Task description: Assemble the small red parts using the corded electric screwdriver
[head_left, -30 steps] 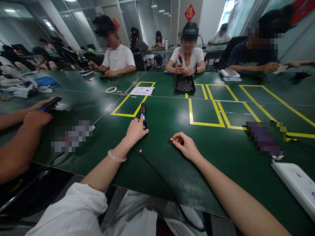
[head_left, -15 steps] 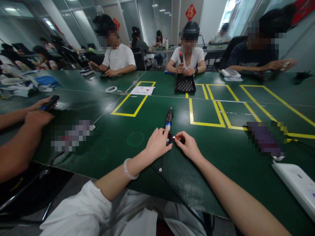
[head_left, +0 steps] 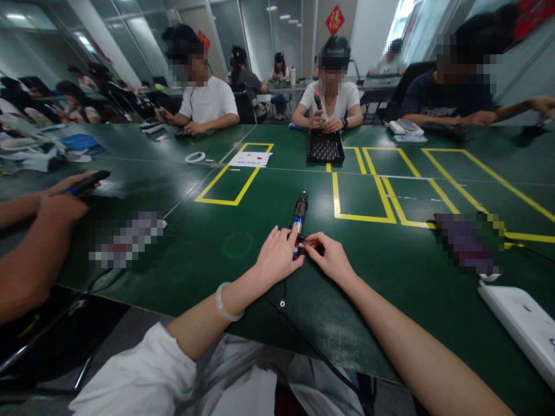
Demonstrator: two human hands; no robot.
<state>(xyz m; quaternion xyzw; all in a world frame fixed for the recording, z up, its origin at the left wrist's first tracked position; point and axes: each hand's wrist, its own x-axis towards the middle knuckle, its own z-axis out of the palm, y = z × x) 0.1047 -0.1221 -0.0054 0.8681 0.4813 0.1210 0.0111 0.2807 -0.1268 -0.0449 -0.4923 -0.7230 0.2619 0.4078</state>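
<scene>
- Two bare hands meet over a green bench (head_left: 243,277), close together.
- Left hand (head_left: 277,257): fingers closed on the near end of an electric screwdriver (head_left: 298,224), its blue-and-silver body lying on the bench and its bit pointing away from the wearer.
- Right hand (head_left: 332,254): thumb and forefinger pinched narrowly on a small red-and-white part (head_left: 300,245) at the screwdriver's near end, largely hidden by fingers.
- Just nearer the wearer than the left hand, a metal ring terminal (head_left: 282,303) lies beside a black cable (head_left: 301,333).
- Well beyond both hands, a black tray (head_left: 325,162) sits before a co-worker (head_left: 330,95).
- Beyond the left hand, a white sheet (head_left: 250,159) lies flat.
</scene>
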